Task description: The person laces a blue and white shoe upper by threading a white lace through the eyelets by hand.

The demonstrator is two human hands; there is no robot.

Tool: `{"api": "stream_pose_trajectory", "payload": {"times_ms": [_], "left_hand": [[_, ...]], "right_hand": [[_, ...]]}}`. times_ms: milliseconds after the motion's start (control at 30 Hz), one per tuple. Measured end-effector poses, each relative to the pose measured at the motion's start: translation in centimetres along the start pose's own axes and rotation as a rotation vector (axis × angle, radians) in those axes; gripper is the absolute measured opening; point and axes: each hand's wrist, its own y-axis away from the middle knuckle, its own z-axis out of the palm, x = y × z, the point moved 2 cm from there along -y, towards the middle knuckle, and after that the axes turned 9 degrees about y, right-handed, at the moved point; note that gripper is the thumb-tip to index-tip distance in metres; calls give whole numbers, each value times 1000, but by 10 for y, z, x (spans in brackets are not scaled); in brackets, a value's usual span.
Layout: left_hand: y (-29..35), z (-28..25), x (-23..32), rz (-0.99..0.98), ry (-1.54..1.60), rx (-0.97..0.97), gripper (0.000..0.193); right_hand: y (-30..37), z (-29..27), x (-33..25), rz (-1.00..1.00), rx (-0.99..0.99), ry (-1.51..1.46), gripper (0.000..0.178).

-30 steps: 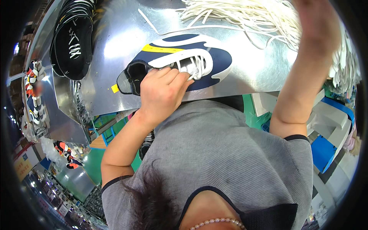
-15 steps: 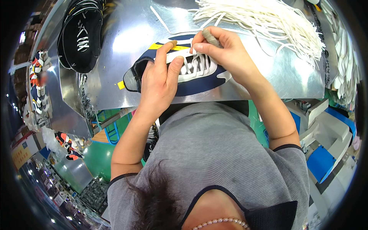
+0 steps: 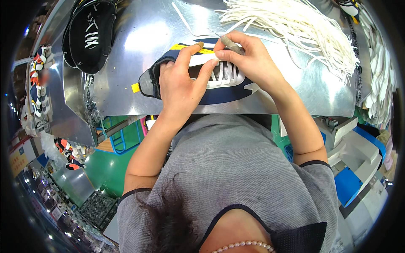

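A navy shoe upper (image 3: 219, 98) with white lace rows and a yellow strip lies on its side on the metal table, its heel end with a yellow tab pointing left. My left hand (image 3: 182, 82) grips it near the collar, index finger on the yellow strip and thumb tip by the eyelets. My right hand (image 3: 249, 57) closes round a small hand tool with a wrapped, greyish handle (image 3: 231, 44); its working end is hard to make out. A white shoelace (image 3: 225, 74) runs in rows across the upper. My thumb and fingertips meet at the lace row, hiding part of it.
Loose white laces (image 3: 291, 31) lie heaped at the far right of the table (image 3: 139, 63). A stack of black shoe uppers (image 3: 90, 42) stands at the far left. More white laces (image 3: 377, 80) hang past the right edge. Colourful shoes (image 3: 40, 80) line the left side.
My left thumb has moved right, up to my right fingertips. The lace loop that stood out over the eyelets now lies flatter. The view has shifted slightly.
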Motion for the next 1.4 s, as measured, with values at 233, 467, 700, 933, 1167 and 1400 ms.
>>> {"api": "stream_pose_trajectory", "payload": {"times_ms": [233,467,700,933,1167,1400], "left_hand": [[1,2,-4,-13,65,47,39],[3,1,1,-11,70,28,39],[7,-1,2,116,90,14,41],[9,2,0,99,91,126,44],[7,5,-3,116,90,185,44],[9,4,2,105,54,123,41]], "right_hand": [[29,0,-12,-94,188,61,31],[45,-11,-15,-134,130,298,17],[36,-15,-25,-190,33,503,12],[32,-12,-26,-184,-15,504,11],[44,-16,-21,-158,43,371,12],[38,-14,-18,-152,68,333,13]]}}
